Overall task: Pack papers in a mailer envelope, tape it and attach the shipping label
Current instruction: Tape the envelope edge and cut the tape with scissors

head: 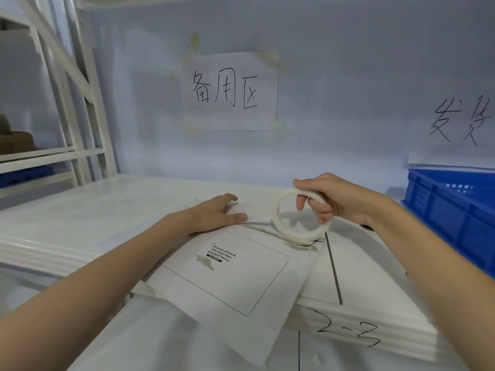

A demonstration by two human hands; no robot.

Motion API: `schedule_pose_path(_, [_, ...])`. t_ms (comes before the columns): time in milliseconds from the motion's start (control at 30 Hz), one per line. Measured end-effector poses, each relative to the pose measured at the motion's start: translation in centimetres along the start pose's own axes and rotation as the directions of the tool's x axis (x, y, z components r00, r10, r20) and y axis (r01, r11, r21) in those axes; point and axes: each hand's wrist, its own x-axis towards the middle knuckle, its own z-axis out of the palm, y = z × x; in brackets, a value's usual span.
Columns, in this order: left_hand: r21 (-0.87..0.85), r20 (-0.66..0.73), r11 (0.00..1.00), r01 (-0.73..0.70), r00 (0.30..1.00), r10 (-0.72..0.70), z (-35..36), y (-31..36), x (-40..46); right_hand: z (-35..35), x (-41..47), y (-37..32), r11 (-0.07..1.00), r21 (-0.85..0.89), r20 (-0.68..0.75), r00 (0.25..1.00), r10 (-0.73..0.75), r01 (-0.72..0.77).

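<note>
Two bare forearms reach in from the bottom edge toward one white mailer on a white shelf. Left hand lies flat, fingers spread and pressing the mailer's far end, gripping nothing. Right hand has its fingers hooked through one roll of pale tape, holding it upright on edge, its lower rim touching the mailer's crumpled far-right corner. The mailer's long axis runs diagonally, from far left to near right; its near end overhangs the shelf's front lip. A printed box on it reads "Please attach sto express waybill here". Bare shelf lies open to the left and behind the hands. One blue crate stands near the right hand at the right edge. Two handwritten paper signs hang on the back wall. The lip is marked "2-3".
</note>
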Motion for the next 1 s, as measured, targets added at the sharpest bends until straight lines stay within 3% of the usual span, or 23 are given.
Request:
schedule_pose_path(167, [0.065, 0.012, 0.997, -0.044, 0.999, 0.043, -0.6, -0.2, 0.0, -0.2, -0.1, 0.2, 1.000, 0.009, 0.023, 1.000, -0.007, 0.007])
schedule_pose_path(300, [0.128, -0.039, 0.992, -0.003, 0.999, 0.009, -1.8, -1.4, 0.5, 1.1, 0.9, 1.1, 0.987, 0.156, 0.041, 0.998, -0.038, 0.031])
schedule_pose_path(533, [-0.043, 0.002, 0.997, 0.063, 0.998, -0.063, -1.3, -1.7, 0.5, 2.5, 1.6, 2.0, 0.971, 0.238, 0.015, 0.999, -0.036, 0.031])
schedule_pose_path(1000, [-0.047, 0.053, 0.998, 0.043, 0.998, -0.040, -0.8, -1.4, 0.3, 1.3, 0.5, 0.3, 0.998, -0.049, -0.072, 0.997, -0.033, 0.030])
